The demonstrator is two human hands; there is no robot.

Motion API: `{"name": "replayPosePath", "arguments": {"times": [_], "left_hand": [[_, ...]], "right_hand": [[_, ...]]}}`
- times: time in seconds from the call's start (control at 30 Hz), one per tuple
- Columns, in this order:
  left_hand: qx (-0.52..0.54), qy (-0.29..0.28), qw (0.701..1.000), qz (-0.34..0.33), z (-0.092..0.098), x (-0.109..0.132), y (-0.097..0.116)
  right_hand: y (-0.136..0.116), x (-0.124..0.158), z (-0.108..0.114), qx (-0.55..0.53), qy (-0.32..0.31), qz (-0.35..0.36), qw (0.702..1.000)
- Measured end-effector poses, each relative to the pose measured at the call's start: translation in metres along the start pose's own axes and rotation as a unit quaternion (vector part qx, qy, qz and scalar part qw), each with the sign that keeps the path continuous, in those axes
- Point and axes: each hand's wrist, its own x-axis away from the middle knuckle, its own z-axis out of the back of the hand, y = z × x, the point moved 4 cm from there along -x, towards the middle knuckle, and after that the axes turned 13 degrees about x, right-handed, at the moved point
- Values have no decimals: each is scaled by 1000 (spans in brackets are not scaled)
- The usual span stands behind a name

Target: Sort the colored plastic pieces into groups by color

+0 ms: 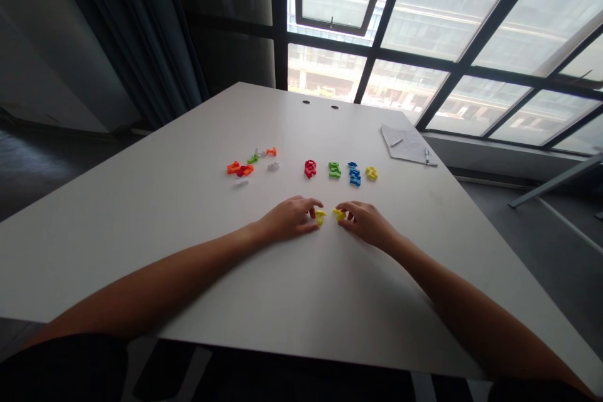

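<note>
My left hand point(294, 217) rests low over the table with its fingers closed on a small yellow plastic piece point(321, 217). Opposite it, my right hand point(365, 220) grips another yellow plastic piece point(338, 214) between thumb and fingers. A narrow gap separates the two pieces. Beyond my hands lie a red block cluster point(309, 168), a green one point(334, 169), several blue pieces point(354, 174) and a yellow cluster point(372, 173), set in a row. The exact shapes of the held pieces are partly covered by my fingers.
Left of the row are loose orange pieces point(233, 167), a red piece point(243, 171), a green piece point(253, 159) and white pieces point(273, 166). Paper point(406, 143) with pens lies at the right edge of the white table point(188, 169). Windows stand behind it.
</note>
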Motion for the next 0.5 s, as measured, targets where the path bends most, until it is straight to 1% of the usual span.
{"name": "replayPosePath", "arguments": {"times": [0.17,0.3,0.4,0.5], "left_hand": [[12,-21,999,-21,-6,0,5],[26,-37,998,-41,-7,2,6],[40,-56,995,-68,-6,3,8],[76,-75,990,-92,-6,4,10]], "right_hand": [[-10,0,-3,2,15,17,1000],[-13,1,-1,2,17,19,1000],[-17,1,0,4,21,24,999],[-20,3,-1,14,26,32,999]]}}
